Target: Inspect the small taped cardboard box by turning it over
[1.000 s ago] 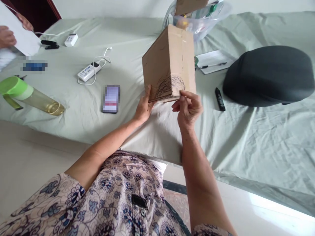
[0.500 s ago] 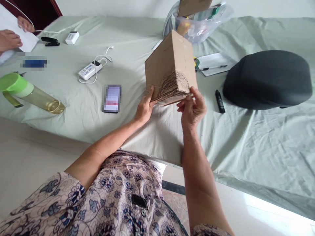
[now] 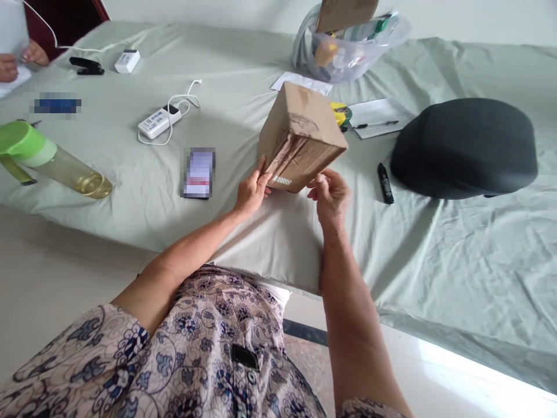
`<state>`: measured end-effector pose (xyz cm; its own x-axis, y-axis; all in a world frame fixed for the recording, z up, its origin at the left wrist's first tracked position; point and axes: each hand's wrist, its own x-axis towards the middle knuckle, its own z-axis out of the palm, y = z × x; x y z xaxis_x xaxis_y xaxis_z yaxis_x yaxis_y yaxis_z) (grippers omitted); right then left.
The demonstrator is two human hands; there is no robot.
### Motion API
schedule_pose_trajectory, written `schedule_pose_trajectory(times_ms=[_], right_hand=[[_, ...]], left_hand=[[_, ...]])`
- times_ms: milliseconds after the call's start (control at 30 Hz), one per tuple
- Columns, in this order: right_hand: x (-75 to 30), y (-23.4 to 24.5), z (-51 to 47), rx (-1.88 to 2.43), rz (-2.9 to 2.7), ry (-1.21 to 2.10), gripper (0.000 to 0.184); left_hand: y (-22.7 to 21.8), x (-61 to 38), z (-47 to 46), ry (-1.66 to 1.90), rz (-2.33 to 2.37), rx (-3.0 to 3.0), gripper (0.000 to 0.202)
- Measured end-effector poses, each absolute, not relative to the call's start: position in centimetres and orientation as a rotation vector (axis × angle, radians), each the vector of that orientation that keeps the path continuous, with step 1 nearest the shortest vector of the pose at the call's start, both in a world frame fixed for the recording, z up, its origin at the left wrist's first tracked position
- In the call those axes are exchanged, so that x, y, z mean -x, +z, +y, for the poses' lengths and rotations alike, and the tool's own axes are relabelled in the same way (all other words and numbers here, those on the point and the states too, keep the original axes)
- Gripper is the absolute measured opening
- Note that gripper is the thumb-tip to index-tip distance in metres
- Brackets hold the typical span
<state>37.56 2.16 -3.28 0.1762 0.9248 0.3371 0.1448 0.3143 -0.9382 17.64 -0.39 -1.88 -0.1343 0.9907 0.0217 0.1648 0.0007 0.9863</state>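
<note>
A brown cardboard box (image 3: 300,125) is tilted in front of me, with dark scribbled lines and a small white printed mark showing on its faces. My left hand (image 3: 251,188) is closed on its lower left edge, thumb on the near face. At the lower right edge of the box is my right hand (image 3: 333,194), its fingers bent together against the cardboard; part of the fingertips is hard to make out. Beyond the box lies a yellow and green thing (image 3: 340,113), partly hidden by it.
On the green cloth (image 3: 243,255) lie a phone (image 3: 199,173), a white adapter with a cable (image 3: 159,121), a bottle (image 3: 65,165), a stapler (image 3: 87,65), a black marker (image 3: 385,183) and a black case (image 3: 465,148). A plastic basket (image 3: 348,58) stands behind. Another person's hands (image 3: 35,53) are far left.
The box has turned and tipped, so its scribbled corner now faces up and the printed mark shows. Both my hands moved slightly left. The other person's hands and paper shifted left.
</note>
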Motion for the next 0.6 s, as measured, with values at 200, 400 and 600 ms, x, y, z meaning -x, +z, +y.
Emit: schedule_pose_trajectory(times_ms=[200, 400, 600], right_hand=[[-36.6, -4.7, 1.7, 1.122, -1.481, 0.820, 0.077], [-36.7, -4.8, 1.4, 1.125, -1.522, 0.708, 0.070], [-36.2, -3.8, 0.6, 1.009, -1.511, 0.549, 0.067]], left_hand=[[-1.4, -17.5, 0.1, 1.313, 1.349, -1.056, 0.051], [-1.4, -17.6, 0.3, 1.305, 1.271, -1.020, 0.049], [-2.5, -17.5, 0.4, 1.270, 1.256, -1.126, 0.041]])
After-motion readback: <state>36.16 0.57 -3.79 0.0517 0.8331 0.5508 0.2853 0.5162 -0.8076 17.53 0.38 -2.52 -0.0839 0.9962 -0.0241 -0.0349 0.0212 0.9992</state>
